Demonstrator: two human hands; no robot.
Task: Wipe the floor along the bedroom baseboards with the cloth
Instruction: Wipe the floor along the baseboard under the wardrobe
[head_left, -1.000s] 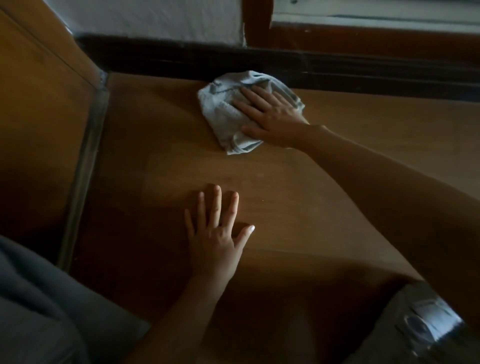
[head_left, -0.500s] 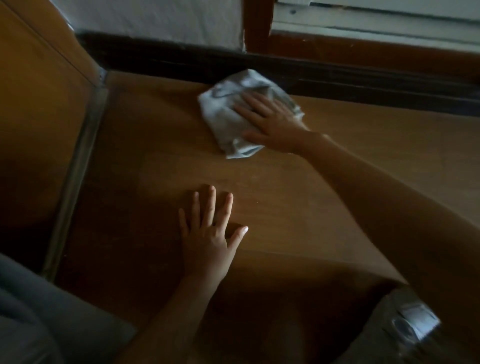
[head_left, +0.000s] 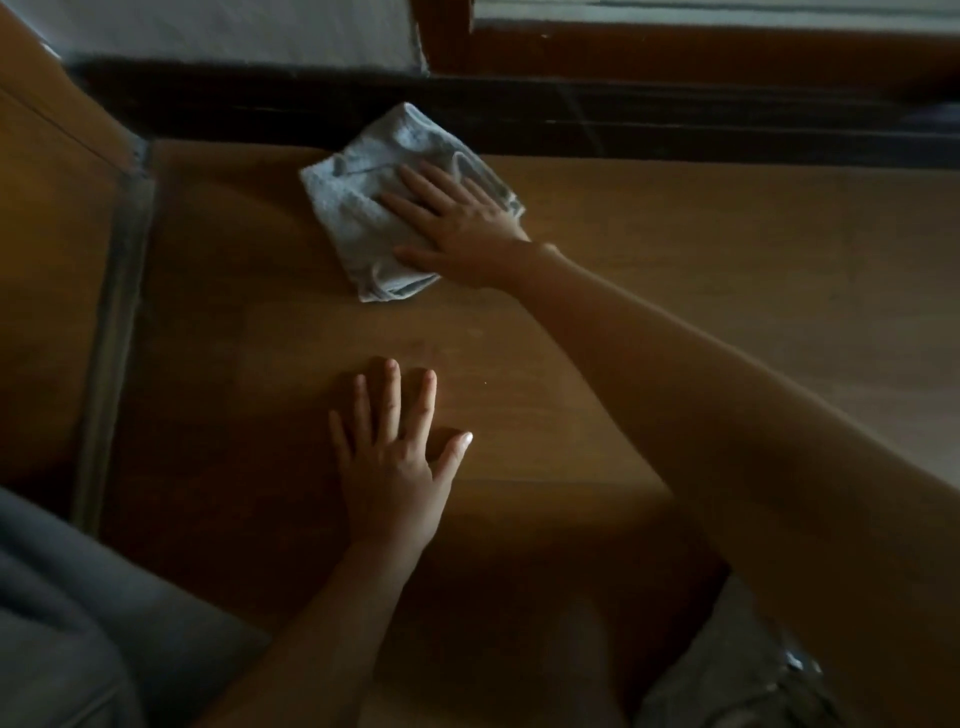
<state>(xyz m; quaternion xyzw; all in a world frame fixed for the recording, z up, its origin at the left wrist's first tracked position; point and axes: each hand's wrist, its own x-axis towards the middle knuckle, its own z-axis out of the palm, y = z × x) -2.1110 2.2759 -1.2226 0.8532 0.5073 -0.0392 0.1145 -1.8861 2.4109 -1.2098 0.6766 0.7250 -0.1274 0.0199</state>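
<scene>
Right hand (head_left: 457, 223) presses flat on the cloth (head_left: 363, 208), whose far corner touches the baseboard (head_left: 675, 130); left hand (head_left: 395, 467), fingers spread, braces on the near floor (head_left: 727, 270); baseboard runs left–right.

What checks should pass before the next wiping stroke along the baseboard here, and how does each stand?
1. Cloth lies flat on the floor: ok.
2. Right hand presses on the cloth with straight fingers: ok.
3. Left hand lies flat on the floor as a brace, apart from the cloth: ok.
4. Cloth's far corner reaches the dark baseboard: ok, though real contact cannot be told.
5. Floor strip to the right along the baseboard shows nothing in the way: ok.
6. Whether the cloth is damp or already dirty underneath: cannot tell.
</scene>
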